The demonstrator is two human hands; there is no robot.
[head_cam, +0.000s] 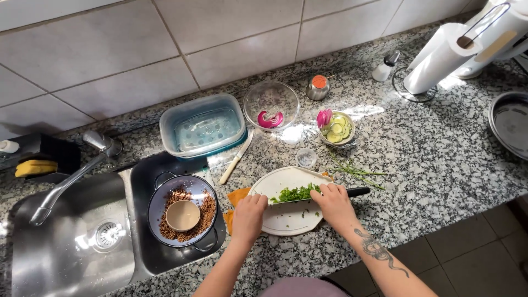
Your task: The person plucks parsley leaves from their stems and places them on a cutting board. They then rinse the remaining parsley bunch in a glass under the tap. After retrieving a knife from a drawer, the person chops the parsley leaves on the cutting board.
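Both hands work the white cutting board [286, 217]: my right hand [331, 204] grips the knife [352, 192], left hand [249, 216] fingers [258, 199] pressing its blade tip, chopped herbs [296, 193] just beyond.

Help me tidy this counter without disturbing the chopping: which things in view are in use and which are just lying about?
In use: left hand and right hand on the black-handled knife, chopped green herbs, white cutting board.

Lying about: white-handled knife, glass bowl with onion, bowl of cucumber slices, herb stems, blue-lidded container, colander of lentils, paper towel roll.
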